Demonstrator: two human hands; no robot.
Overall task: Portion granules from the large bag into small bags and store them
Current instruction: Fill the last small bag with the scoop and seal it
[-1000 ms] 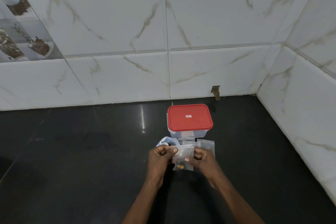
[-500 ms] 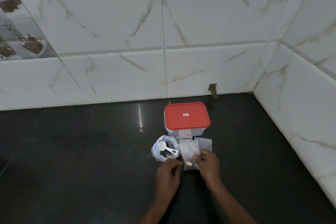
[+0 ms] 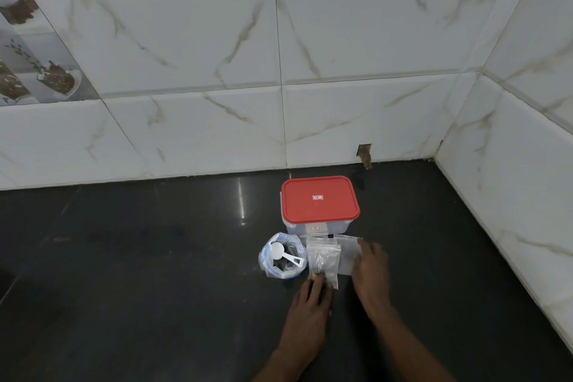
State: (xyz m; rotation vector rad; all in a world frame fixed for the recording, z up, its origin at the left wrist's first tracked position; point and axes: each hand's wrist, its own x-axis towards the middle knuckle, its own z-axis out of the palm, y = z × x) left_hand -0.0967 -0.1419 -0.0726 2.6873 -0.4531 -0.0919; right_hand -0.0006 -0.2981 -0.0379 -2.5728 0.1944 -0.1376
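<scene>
So, left hand point(image 3: 311, 295) fingers flat on small zip bag point(image 3: 323, 257), lying on worktop point(image 3: 148, 288) beside large bag point(image 3: 267, 257). Right hand point(image 3: 370, 270) blurred over empty bag point(image 3: 347, 253), grip unclear. Risk imo: zip maybe half-sealed, granules point(image 3: 315, 275) spill once lifted toward red-lidded container point(image 3: 319, 200).

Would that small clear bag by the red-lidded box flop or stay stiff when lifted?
Probably floppy: the small clear bag looks thin and creased, lying flat. Likely very light: only a few orange granules show at its near end.
</scene>
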